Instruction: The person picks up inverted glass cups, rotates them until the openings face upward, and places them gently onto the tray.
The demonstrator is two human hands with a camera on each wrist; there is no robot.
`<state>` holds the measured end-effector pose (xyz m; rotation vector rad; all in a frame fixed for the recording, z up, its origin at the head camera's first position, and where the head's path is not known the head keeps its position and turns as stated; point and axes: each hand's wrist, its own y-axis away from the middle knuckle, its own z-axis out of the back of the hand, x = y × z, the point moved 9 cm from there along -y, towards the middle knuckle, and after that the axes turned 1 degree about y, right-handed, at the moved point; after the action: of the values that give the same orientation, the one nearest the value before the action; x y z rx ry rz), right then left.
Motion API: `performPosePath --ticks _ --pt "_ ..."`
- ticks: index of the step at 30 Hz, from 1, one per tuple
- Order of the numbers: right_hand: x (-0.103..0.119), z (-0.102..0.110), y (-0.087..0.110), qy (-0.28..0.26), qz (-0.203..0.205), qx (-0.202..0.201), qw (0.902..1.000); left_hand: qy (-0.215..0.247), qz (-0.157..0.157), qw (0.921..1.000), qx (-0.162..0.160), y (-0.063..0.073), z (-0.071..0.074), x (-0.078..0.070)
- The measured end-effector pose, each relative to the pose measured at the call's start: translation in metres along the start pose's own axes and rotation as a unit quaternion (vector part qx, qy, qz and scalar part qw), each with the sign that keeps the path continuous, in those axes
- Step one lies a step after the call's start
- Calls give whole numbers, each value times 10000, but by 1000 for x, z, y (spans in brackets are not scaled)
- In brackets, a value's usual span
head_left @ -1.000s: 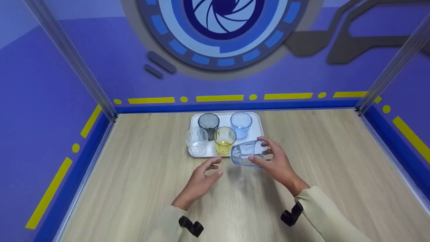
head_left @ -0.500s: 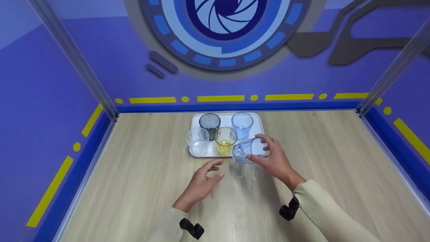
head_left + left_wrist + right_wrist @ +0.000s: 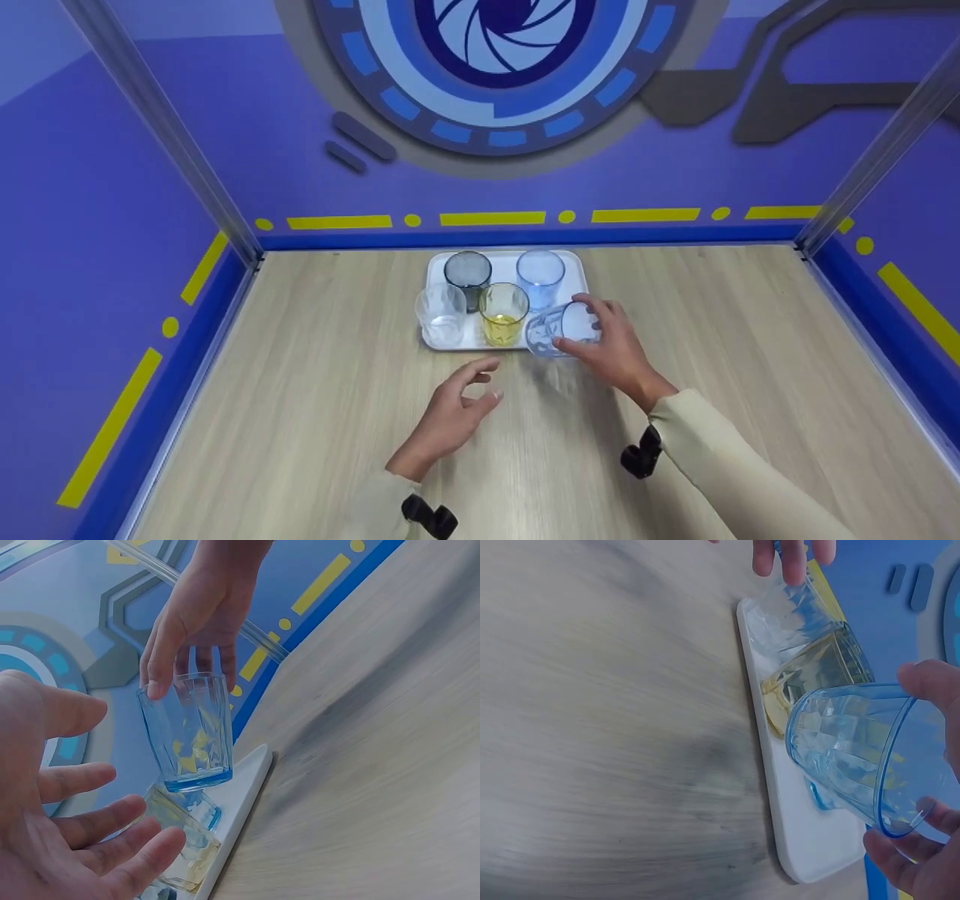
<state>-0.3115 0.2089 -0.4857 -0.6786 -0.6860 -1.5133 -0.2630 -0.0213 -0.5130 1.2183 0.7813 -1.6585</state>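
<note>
My right hand grips a pale blue faceted glass tumbler near its rim, thumb on one side and fingers on the other. The tumbler is tilted, its base toward the left, over the front right corner of a white tray. On that tray stand a clear tumbler, a yellow tumbler, a dark grey tumbler and a second blue tumbler. In front of the tray my left hand hovers with relaxed fingers and holds nothing; the left wrist view shows its fingers spread.
The tray lies on a wood-grain table, close to the patterned blue back wall. Side walls with metal corner posts bound the table left and right. Black devices are strapped to both wrists.
My right hand has carried the blue tumbler slightly away from me and to the right, over the tray's corner, tipping it a little more upright. The left hand has barely moved.
</note>
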Motion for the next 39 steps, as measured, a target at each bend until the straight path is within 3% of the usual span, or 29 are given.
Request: performPosePath --ticks 19,39 --pt "-10 1 -18 286 -4 -20 9996 -197 -165 9996 66 10 -4 -5" --pt "-28 -1 -31 419 -396 -223 9981 -136 -248 9995 152 21 -5 -10"
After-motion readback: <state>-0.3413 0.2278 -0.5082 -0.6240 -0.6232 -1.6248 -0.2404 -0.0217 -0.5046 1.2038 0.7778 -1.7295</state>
